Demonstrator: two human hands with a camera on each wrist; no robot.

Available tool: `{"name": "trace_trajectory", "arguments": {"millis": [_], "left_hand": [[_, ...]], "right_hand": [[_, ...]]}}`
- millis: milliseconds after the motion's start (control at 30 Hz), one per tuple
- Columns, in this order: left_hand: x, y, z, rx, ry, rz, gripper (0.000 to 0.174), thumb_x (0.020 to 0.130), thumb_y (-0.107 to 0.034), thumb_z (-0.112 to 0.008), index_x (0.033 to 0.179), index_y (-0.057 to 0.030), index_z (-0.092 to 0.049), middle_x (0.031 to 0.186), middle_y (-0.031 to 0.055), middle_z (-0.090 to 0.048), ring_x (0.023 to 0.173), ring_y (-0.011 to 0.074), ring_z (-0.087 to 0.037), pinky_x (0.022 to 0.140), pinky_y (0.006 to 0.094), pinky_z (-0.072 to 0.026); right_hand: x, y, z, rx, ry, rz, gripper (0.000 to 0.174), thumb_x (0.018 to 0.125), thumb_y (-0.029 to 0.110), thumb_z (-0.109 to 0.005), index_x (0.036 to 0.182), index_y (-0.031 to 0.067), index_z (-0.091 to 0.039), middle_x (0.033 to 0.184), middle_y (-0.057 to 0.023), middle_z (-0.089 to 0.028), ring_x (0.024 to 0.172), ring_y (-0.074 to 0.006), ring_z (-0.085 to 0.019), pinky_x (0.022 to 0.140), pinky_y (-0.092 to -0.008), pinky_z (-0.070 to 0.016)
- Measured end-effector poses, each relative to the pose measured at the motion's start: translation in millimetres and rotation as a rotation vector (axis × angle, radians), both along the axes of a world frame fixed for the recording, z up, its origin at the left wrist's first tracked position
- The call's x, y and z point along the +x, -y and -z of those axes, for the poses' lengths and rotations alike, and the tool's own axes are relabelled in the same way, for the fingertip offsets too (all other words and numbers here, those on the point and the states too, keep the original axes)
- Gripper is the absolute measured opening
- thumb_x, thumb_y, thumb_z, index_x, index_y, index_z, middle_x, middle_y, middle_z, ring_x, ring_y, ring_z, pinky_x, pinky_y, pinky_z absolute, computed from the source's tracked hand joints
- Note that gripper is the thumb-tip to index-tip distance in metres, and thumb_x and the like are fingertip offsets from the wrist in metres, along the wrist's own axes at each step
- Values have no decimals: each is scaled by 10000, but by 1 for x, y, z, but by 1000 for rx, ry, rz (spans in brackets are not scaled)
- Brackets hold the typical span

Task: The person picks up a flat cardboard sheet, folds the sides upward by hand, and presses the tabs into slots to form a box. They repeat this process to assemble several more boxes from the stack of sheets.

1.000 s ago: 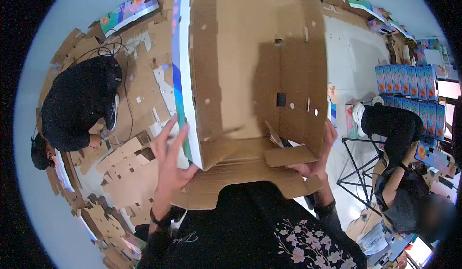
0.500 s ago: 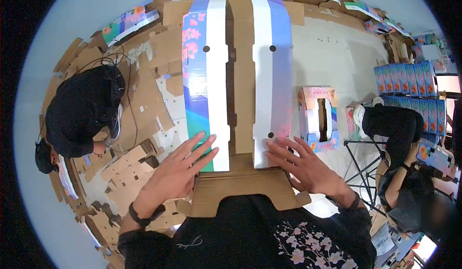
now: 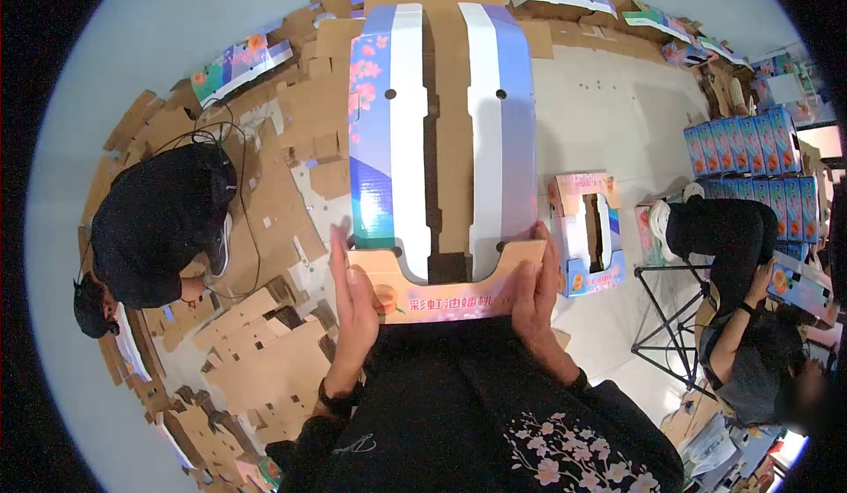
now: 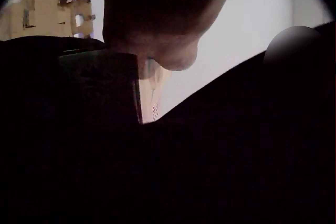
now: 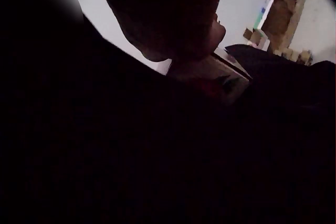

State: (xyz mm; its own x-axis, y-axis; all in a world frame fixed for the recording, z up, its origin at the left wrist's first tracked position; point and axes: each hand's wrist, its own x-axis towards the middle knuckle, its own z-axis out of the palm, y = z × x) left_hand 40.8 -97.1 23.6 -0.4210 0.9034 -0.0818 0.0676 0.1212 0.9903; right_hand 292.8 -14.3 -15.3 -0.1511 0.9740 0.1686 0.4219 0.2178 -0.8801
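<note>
1. Carton (image 3: 375,171): in front of the wearer's torso, long sides running away from the body. White edge strips (image 3: 483,149) flank a long central opening; brown board shows inside.
2. Near end: orange-and-pink end panel (image 3: 441,304) stands facing the wearer, with a peach picture at its left, printed characters and a wide notch in its upper edge.
3. Left hand (image 3: 356,312): at the panel's left corner. Fingers mostly straight, pointing away from the body along the carton's side; thumb rests on the printed face.
4. Right hand (image 3: 540,308): opposite corner, much the same pose. Fingers extended along the side, thumb against the panel. The carton's end sits between the two hands.
5. Wrist views: very dark. Part of a hand shows in each; finger detail cannot be told there.
6. Right of the carton, apart from it: smaller-looking second carton (image 3: 577,268) on the pale floor (image 3: 609,127), with a central opening.
7. Farther right: packed rows of blue boxes (image 3: 750,146); a seated person (image 3: 741,343) holds a printed box (image 3: 798,299) beside a black folding frame (image 3: 675,321).
8. Left: a crouching person (image 3: 163,220) in dark clothes, among brown cardboard pieces (image 3: 265,347).
</note>
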Motion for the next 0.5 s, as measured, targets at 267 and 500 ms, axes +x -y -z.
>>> {"name": "trace_trajectory", "arguments": {"millis": [267, 500], "left_hand": [[-15, -11, 7, -28, -21, 71, 666, 1109, -438, -299, 1595, 17, -262, 1579, 180, -337, 1453, 274, -357, 1213, 399, -277], [-26, -14, -4, -12, -147, 90, 534, 1116, -317, -327, 1521, 9, -452, 1428, 172, -422, 1404, 281, -361, 1218, 394, -227]], "right_hand": [[-3, -6, -19, -129, -170, 40, 468, 1090, 206, -397, 1481, -37, -483, 1519, -197, -457, 1424, -310, -422, 1200, -425, -305], [-3, -16, -29, -145, -241, 61, 399, 1060, 164, -453, 1412, 18, -568, 1419, -159, -547, 1345, -282, -487, 1159, -404, -351]]}}
